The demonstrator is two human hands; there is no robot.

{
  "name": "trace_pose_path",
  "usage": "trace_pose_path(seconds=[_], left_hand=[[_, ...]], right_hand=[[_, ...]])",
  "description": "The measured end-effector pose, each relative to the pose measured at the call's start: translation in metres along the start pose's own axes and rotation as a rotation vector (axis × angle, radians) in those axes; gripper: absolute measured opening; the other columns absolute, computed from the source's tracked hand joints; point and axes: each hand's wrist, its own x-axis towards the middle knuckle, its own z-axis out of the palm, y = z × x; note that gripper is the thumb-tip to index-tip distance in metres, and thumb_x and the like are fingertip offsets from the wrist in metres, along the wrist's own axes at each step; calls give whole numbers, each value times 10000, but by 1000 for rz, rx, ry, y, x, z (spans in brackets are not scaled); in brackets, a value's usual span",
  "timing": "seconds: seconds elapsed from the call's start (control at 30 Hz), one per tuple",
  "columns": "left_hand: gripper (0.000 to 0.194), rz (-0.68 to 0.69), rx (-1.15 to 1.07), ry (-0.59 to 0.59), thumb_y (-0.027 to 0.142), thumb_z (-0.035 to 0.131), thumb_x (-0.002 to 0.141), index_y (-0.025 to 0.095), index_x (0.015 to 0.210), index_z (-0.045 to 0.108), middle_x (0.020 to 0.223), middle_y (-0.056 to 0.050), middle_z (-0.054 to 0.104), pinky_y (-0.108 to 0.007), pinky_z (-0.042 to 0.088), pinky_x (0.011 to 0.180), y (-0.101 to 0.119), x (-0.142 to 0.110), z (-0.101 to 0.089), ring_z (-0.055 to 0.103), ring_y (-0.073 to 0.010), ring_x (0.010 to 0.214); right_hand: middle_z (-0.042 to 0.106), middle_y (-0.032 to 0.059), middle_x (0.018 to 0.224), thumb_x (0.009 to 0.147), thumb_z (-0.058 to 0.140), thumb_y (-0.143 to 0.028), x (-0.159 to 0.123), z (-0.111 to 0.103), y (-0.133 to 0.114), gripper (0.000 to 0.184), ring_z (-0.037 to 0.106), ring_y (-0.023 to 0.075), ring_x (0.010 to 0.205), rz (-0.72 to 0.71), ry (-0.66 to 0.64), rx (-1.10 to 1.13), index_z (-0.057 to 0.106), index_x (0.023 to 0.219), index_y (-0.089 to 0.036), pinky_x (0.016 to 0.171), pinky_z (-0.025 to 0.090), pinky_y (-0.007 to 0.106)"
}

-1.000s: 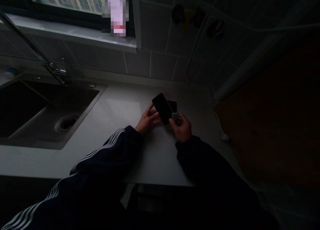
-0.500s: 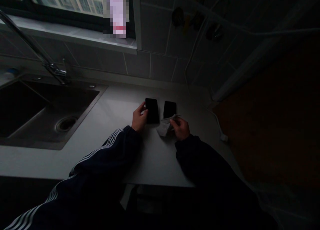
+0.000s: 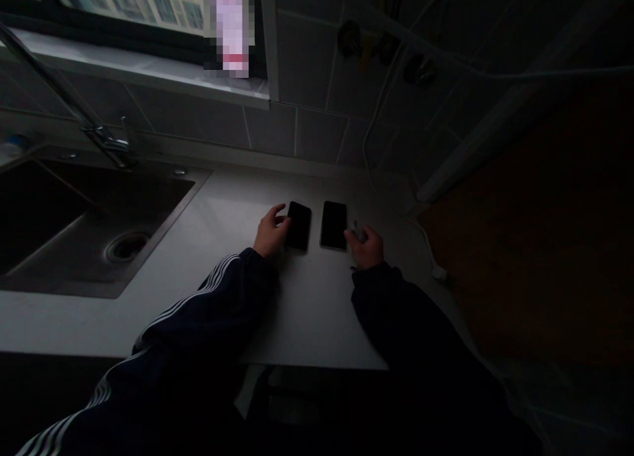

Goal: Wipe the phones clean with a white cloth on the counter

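Two dark, flat smartphones lie side by side on the pale counter. At the left phone (image 3: 298,228), my left hand (image 3: 271,233) rests with its fingers apart, the thumb at the phone's left edge. Close to the lower right edge of the right phone (image 3: 333,225) is my right hand (image 3: 369,247), closed on a grey cloth (image 3: 356,230). Most of the cloth is bunched up and hidden by that hand. Both phone screens look black.
To the left, a metal sink (image 3: 119,288) is set into the counter (image 3: 317,311), with a tall faucet (image 3: 106,139) behind it. A white cable (image 3: 367,139) runs down the tiled wall to a plug (image 3: 438,272) at the counter's right side. A window (image 3: 123,7) is above.
My right hand has moved right with the cloth, uncovering the right phone. The left phone has turned slightly clockwise and moved a little nearer; my left fingers are looser around it.
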Motion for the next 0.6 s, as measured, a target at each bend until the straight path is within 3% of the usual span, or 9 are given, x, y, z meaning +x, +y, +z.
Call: trace_pose_path(seconds=[0.27,0.43,0.6], left_hand=[[841,71,280,-47,352,796,736,230,1495,456,1266,-167,668,-492,547,907,11,-14,5,697,-236,840],[935,116,338,-53,395,798,731,191,1540,375,1483,-226,485,-526,483,1027,15,-23,7,636,-329,1137],[925,335,487,-116,326,804,697,196,1515,390,1486,-180,437,-515,343,1178,11,-27,11,400,-349,1419]], right_hand=[[436,-48,566,710,690,-526,-8,5,-5,371,404,138,567,-84,-71,-217,479,619,-234,560,289,270],[481,-32,587,734,670,-518,-8,6,-5,353,419,139,566,-89,-89,-240,499,625,-228,569,304,270],[419,-46,546,749,653,-511,-4,4,-3,386,379,133,550,-76,-67,-227,441,581,-236,544,273,272]])
